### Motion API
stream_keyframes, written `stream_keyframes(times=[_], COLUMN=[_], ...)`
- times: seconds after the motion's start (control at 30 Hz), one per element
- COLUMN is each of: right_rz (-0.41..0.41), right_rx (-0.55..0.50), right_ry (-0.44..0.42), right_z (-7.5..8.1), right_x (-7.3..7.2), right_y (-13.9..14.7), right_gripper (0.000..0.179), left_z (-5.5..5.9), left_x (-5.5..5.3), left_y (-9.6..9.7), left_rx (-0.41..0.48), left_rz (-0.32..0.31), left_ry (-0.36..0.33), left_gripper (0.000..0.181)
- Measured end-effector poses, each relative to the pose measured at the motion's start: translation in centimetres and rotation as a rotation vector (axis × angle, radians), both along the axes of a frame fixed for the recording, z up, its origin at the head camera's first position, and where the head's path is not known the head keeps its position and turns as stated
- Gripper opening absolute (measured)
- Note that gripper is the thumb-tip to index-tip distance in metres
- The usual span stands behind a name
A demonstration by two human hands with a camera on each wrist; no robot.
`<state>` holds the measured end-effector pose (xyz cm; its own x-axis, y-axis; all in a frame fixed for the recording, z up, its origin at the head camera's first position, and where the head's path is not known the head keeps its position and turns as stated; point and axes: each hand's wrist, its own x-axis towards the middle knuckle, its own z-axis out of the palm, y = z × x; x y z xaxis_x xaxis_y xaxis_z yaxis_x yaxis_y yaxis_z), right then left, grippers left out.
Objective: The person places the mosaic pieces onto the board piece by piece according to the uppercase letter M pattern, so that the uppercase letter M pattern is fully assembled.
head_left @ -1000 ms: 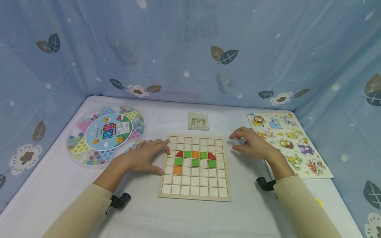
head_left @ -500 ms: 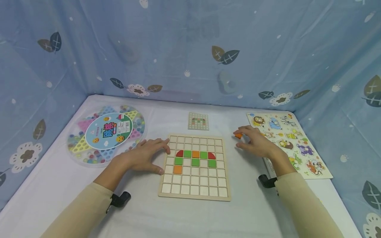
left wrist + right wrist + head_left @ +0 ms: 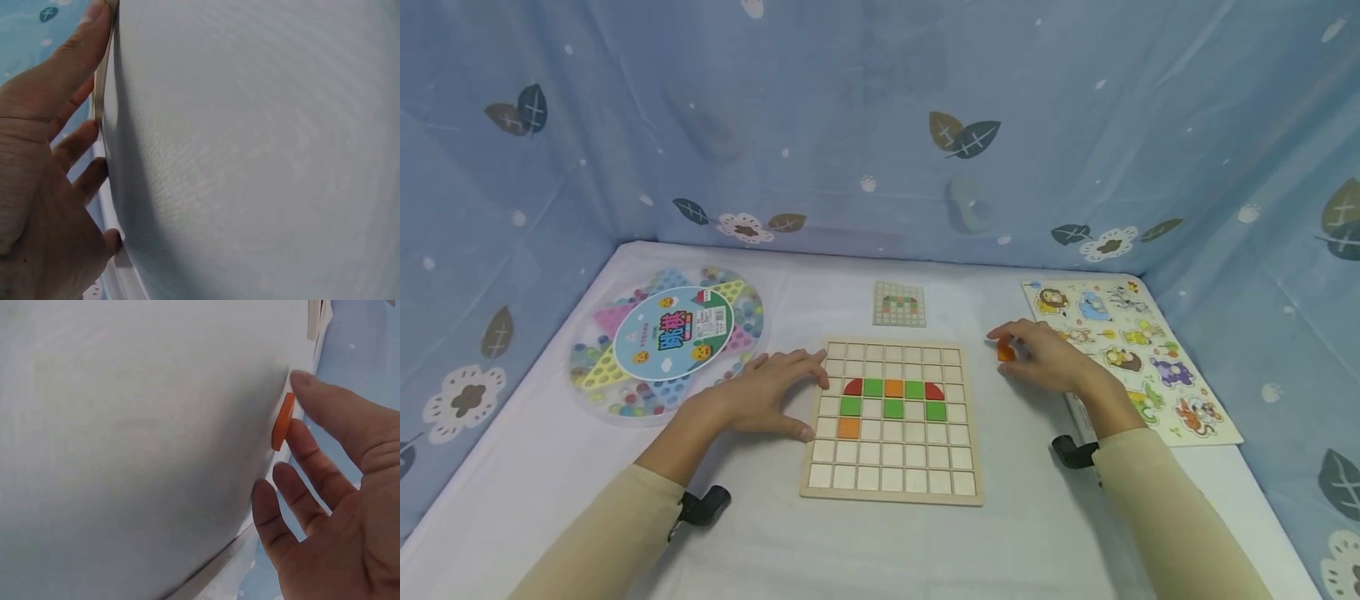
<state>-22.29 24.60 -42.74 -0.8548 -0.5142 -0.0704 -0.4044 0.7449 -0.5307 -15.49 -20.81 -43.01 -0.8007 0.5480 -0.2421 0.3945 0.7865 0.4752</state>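
Observation:
A square wooden grid board (image 3: 891, 492) lies in the middle of the white table. Set into its cells are several green tiles (image 3: 893, 409), two red quarter-round tiles (image 3: 933, 392) and two orange tiles (image 3: 848, 427). My left hand (image 3: 760, 396) rests against the board's left edge, thumb and fingers spread and relaxed. To the right of the board, my right hand (image 3: 1045, 358) holds a loose orange tile (image 3: 1005, 350) between thumb and fingers, close to the tabletop. The right wrist view shows this orange tile (image 3: 284, 422) tilted on its edge against a finger.
Behind the board lies a small pattern card (image 3: 899, 304) with a similar coloured figure. A round Chinese checkers set (image 3: 673, 333) is at the left. An animal puzzle board (image 3: 1127, 358) sits at the right, under the right forearm. Blue patterned curtain (image 3: 865, 125) encloses the table.
My right hand has shifted slightly right, and the orange tile has come into sight between its thumb and fingers, now tilted more upright. The left hand and board have stayed put.

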Motion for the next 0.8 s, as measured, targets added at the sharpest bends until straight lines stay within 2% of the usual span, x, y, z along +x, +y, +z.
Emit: stream_keyframes(times=[0.3, 0.63, 0.8], right_rz=[-0.005, -0.02, -0.009], right_rx=[-0.01, -0.005, -0.046], right_ry=[-0.022, -0.037, -0.074], right_z=[-0.3, 0.1, 0.3], right_x=[0.3, 1.2, 1.8], right_y=[0.0, 0.7, 0.7], right_gripper=[0.046, 0.046, 0.047], left_z=[-0.2, -0.1, -0.2], left_x=[-0.1, -0.2, -0.1], left_y=[-0.1, 0.1, 0.0], left_rx=[0.004, -0.003, -0.005], left_rz=[-0.022, -0.022, -0.024], left_ry=[0.022, 0.015, 0.019], left_gripper=[0.065, 0.065, 0.065])
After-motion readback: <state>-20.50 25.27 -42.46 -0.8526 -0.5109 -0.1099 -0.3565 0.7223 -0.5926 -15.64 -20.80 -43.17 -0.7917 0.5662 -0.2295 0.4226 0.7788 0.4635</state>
